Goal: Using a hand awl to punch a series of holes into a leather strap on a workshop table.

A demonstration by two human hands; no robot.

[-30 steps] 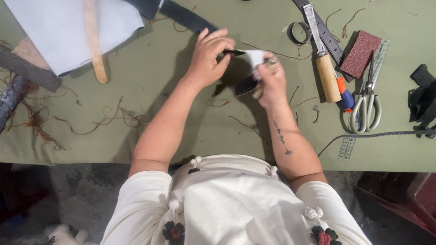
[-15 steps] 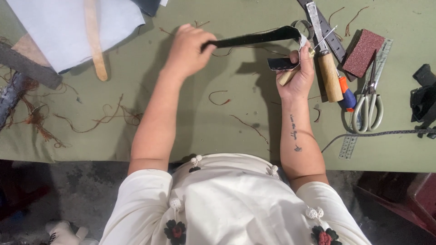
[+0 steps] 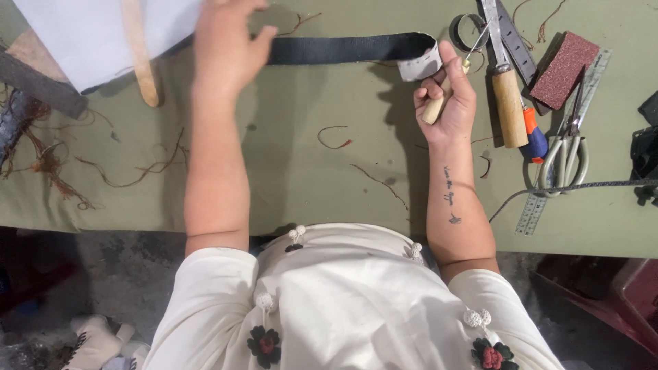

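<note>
Even, fairly bright light falls from above on the green table (image 3: 322,185), slightly from the 3 o'clock side: soft shadows lie toward 9 o'clock of the right hand (image 3: 449,96) and forearm, and beneath the left hand (image 3: 229,41). No harsh glare; the white sheet (image 3: 89,34) at 11 o'clock is near washed out. The floor at 6 to 8 o'clock sits dim. The left hand shows motion blur. Straight edges bow slightly toward the corners.
</note>
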